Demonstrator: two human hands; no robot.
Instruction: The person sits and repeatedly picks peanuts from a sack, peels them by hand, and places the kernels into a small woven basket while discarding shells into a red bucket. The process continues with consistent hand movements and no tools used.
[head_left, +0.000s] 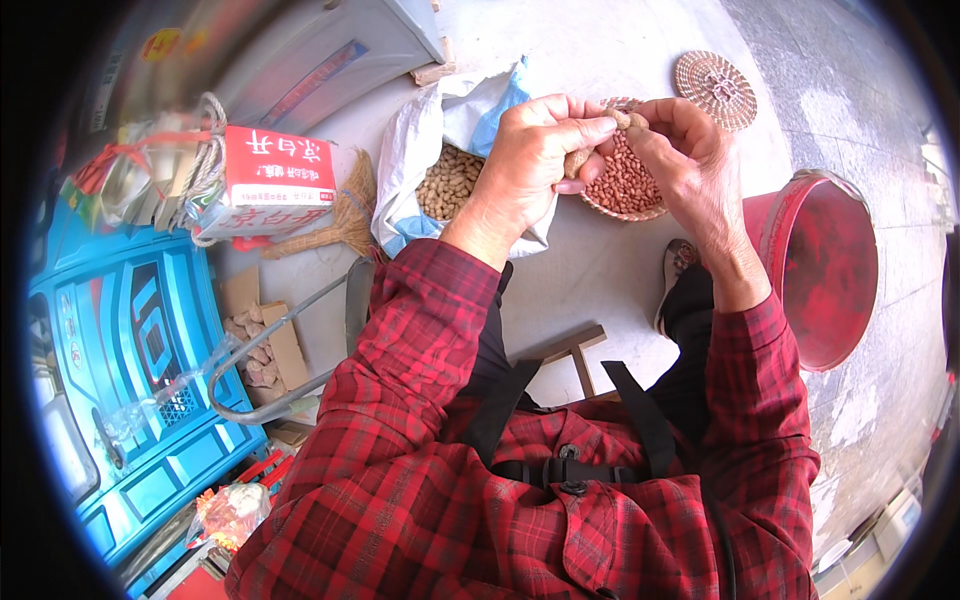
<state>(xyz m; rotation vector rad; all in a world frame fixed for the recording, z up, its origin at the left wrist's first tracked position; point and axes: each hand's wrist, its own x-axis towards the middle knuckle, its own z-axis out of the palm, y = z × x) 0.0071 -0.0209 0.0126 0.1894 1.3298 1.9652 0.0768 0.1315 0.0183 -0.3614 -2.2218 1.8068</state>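
Both hands meet over a woven basket (627, 215) of reddish shelled peanuts (624, 176). Between their thumbs and fingertips is an unshelled peanut (621, 118). My left hand (544, 150) pinches one end of it and keeps more peanut pods (576, 161) against its curled lower fingers. My right hand (686, 154) grips the other end with thumb and forefinger. To the left of the basket, partly behind my left wrist, stands an open white and blue woven sack (394, 161) with unshelled peanuts (450, 180) inside.
A round woven lid (716, 90) lies beyond my right hand. A red bucket (829, 270) rests on its side at the right. At the left are a straw hand broom (349, 214), a red and white carton (279, 166), a cardboard box (289, 345) of lumps and a blue plastic panel (142, 330).
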